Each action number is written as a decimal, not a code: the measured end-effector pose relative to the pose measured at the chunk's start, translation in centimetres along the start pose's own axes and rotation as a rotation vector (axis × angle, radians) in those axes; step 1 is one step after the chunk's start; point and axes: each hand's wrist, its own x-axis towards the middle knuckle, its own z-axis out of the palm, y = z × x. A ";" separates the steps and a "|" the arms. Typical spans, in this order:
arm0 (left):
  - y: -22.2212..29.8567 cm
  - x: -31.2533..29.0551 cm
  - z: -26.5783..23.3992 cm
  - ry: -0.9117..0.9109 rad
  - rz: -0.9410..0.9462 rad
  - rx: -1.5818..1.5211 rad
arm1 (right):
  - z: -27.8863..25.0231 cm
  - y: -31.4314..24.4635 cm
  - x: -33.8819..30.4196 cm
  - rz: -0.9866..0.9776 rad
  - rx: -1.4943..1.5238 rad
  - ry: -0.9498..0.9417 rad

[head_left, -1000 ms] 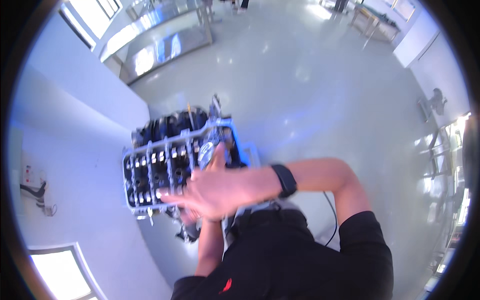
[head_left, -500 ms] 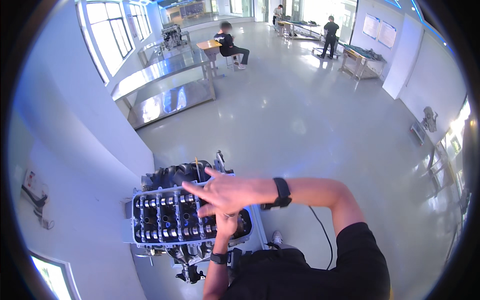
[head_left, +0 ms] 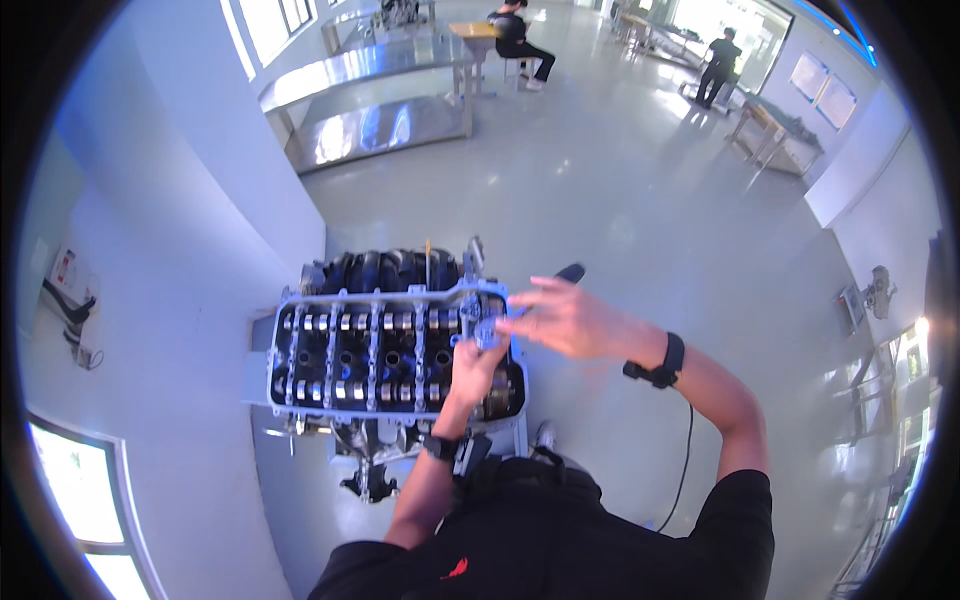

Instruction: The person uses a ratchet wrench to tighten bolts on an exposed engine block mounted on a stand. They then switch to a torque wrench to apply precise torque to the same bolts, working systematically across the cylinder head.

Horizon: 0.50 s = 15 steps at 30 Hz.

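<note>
Pinching shiny silver metal part (head_left: 487,333) in left hand (head_left: 474,373); right hand (head_left: 572,324) blurred, can't tell its grip; slip could drop part into grey-rimmed metal engine (head_left: 392,358), right end.

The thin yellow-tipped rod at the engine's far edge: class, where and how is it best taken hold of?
Probably by the yellow upper end of the rod, pinched between finger and thumb, coming from above. That end is slim and stands up past the dark ribbed parts, which crowd its lower length on the engine and would leave little room from the sides.
</note>
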 end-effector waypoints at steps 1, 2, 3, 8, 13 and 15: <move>0.1 1.2 0.0 -0.006 0.007 -0.078 | 0.1 0.7 0.3 0.074 0.094 0.114; 1.2 2.4 0.3 0.013 0.052 -0.142 | 0.0 1.5 0.4 0.150 0.184 0.227; 2.5 2.9 0.7 0.036 0.092 -0.203 | -0.4 1.8 0.8 0.156 0.208 0.230; 5.3 6.3 -1.0 -0.012 0.227 -0.104 | -4.1 0.4 2.1 0.150 -0.156 0.383; 0.8 7.5 -2.7 -0.126 0.275 -0.215 | -1.4 1.3 -1.3 0.478 -0.169 0.153; 0.1 6.7 -1.7 -0.057 0.160 -0.227 | -0.1 0.8 -2.0 0.499 -0.133 0.193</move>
